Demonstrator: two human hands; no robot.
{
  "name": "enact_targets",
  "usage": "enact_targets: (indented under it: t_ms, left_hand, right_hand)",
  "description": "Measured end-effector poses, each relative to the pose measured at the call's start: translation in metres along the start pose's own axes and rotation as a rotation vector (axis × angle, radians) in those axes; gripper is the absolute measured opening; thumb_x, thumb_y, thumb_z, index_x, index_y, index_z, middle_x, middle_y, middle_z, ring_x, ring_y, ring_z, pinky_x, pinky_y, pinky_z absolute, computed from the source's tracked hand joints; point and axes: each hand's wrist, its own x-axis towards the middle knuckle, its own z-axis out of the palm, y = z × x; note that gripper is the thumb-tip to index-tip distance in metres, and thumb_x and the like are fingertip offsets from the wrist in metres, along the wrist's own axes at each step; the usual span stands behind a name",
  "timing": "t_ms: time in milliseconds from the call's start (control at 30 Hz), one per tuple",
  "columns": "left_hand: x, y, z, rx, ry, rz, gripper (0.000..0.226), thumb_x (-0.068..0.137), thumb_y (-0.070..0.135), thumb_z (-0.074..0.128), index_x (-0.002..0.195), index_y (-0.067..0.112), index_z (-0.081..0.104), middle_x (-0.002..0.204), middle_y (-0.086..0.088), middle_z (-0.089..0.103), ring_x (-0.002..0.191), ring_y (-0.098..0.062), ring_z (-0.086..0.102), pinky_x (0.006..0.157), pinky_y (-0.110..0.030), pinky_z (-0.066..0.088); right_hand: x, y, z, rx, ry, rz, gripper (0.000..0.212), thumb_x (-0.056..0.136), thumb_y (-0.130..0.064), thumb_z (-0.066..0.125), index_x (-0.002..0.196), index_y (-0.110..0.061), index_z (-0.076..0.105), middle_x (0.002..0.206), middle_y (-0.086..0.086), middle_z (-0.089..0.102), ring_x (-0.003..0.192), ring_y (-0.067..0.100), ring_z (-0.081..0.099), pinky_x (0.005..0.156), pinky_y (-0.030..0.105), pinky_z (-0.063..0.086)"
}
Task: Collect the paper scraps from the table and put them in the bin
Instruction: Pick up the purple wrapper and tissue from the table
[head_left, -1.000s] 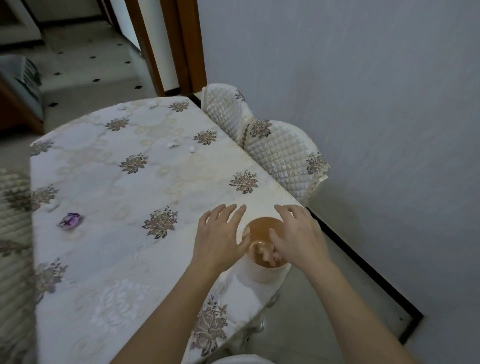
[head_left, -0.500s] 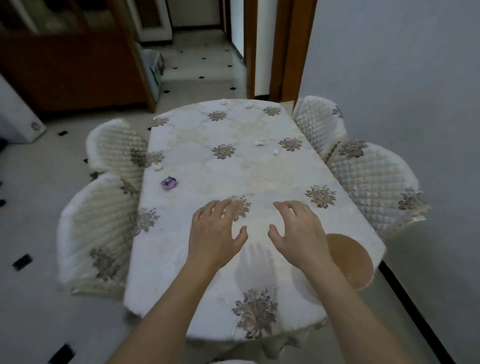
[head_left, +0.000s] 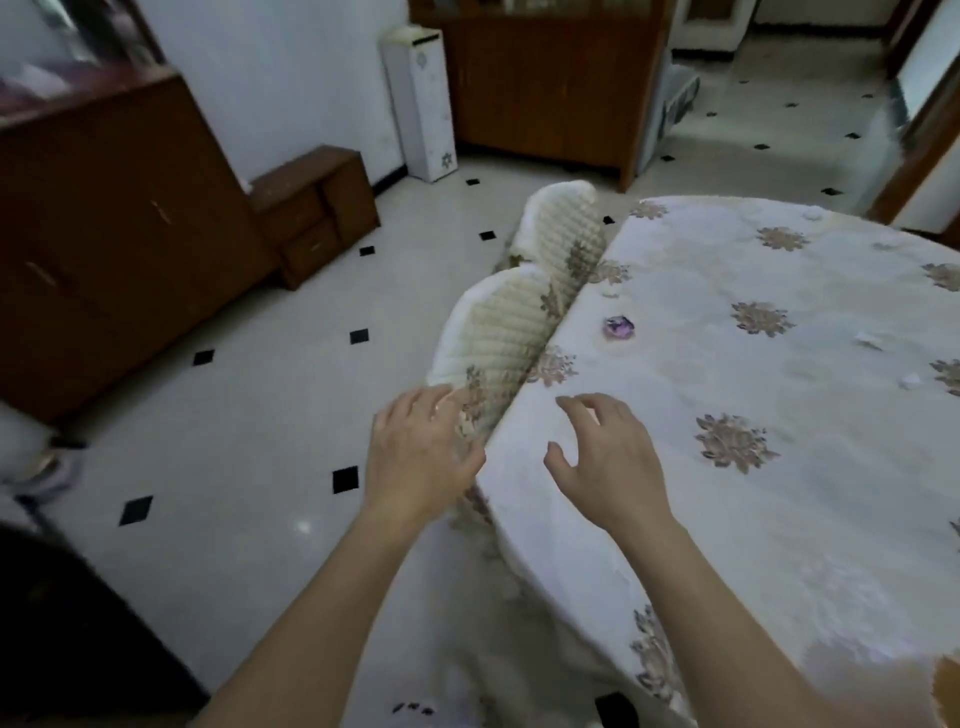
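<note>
The table (head_left: 727, 545) wears a white cloth with brown flower motifs. A crumpled purple scrap (head_left: 619, 327) lies near its left edge. Small white scraps (head_left: 868, 340) lie further right, one of them (head_left: 910, 381) near the frame's right side and another (head_left: 813, 212) at the far end. My left hand (head_left: 421, 457) hovers open over the table's left edge, in front of a chair. My right hand (head_left: 610, 457) is open above the cloth, fingers curled, holding nothing. Only a brown sliver of the bin (head_left: 948, 691) shows at the bottom right corner.
Two quilted cream chairs (head_left: 498, 332) are tucked against the table's left side. Beyond them is a white tiled floor (head_left: 234, 415) with black diamonds. Brown wooden cabinets (head_left: 104, 234) and a white tall appliance (head_left: 421, 104) line the walls.
The view has swung left, from the bin at the table's right corner to the table's left side. Both hands left the bin and now hover open near the left edge.
</note>
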Motion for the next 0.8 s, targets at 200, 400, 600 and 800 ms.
enact_targets:
  t_ms: [200,400,600,800]
  left_hand:
    - [-0.026,-0.081,-0.019,0.082,0.024,-0.193,0.055,0.081,0.048,0.054,0.127,0.019,0.062,0.127,-0.003,0.064,0.118,-0.026,0.057,0.095,-0.044,0.047]
    - [-0.02,-0.163,-0.017,0.114,0.043,-0.314,0.055,0.079,0.048,0.053,0.125,0.02,0.062,0.127,-0.001,0.064,0.116,-0.025,0.057,0.092,-0.042,0.048]
    - [0.031,-0.266,-0.01,0.126,0.024,-0.357,0.057,0.08,0.051,0.049,0.128,0.021,0.06,0.128,0.0,0.063,0.118,-0.023,0.055,0.094,-0.041,0.046]
    - [0.095,-0.381,-0.017,0.163,-0.016,-0.33,0.057,0.084,0.052,0.05,0.133,0.022,0.056,0.131,0.0,0.061,0.121,-0.022,0.054,0.098,-0.042,0.044]
  right_hand:
    - [0.033,-0.07,0.046,0.076,-0.076,-0.211,0.044,0.077,-0.027,0.065,0.117,-0.01,0.066,0.106,0.012,0.066,0.098,0.033,0.06,0.081,0.041,0.051]
    - [0.087,-0.132,0.098,0.115,-0.119,-0.329,0.044,0.079,-0.029,0.059,0.118,-0.009,0.065,0.112,0.012,0.065,0.105,0.033,0.06,0.085,0.043,0.051]
    - [0.169,-0.2,0.166,0.105,-0.126,-0.354,0.046,0.076,-0.026,0.071,0.118,-0.009,0.066,0.111,0.011,0.066,0.105,0.031,0.06,0.086,0.041,0.05]
    - [0.255,-0.275,0.221,0.082,-0.137,-0.351,0.046,0.077,-0.028,0.068,0.12,-0.01,0.065,0.114,0.009,0.066,0.109,0.03,0.06,0.088,0.04,0.05]
